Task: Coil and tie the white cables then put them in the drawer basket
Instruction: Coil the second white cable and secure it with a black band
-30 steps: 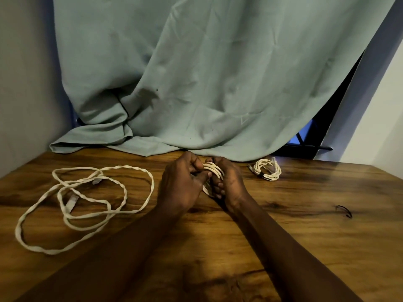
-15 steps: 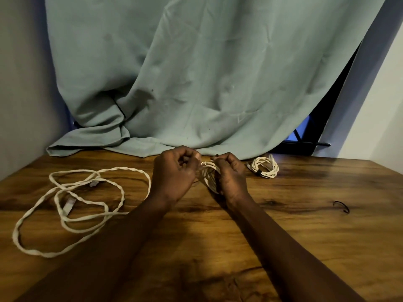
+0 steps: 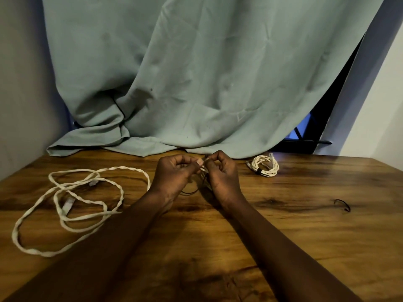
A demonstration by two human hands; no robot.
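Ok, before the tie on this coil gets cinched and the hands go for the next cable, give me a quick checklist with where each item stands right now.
1. Coil held by both hands: ok. The left hand and right hand pinch the white coil between them above the table.
2. Tie wrapped around that coil: cannot tell. A thin dark tie hangs below the hands; its wrap is hidden.
3. Earlier coil finished: ok. The tied coil lies to the right with a dark band on it.
4. Next cable ready: not ok. The loose cable sprawls uncoiled on the left.
5. Spare tie available: ok. One lies at.
6. Drawer basket located: cannot tell; not in view.
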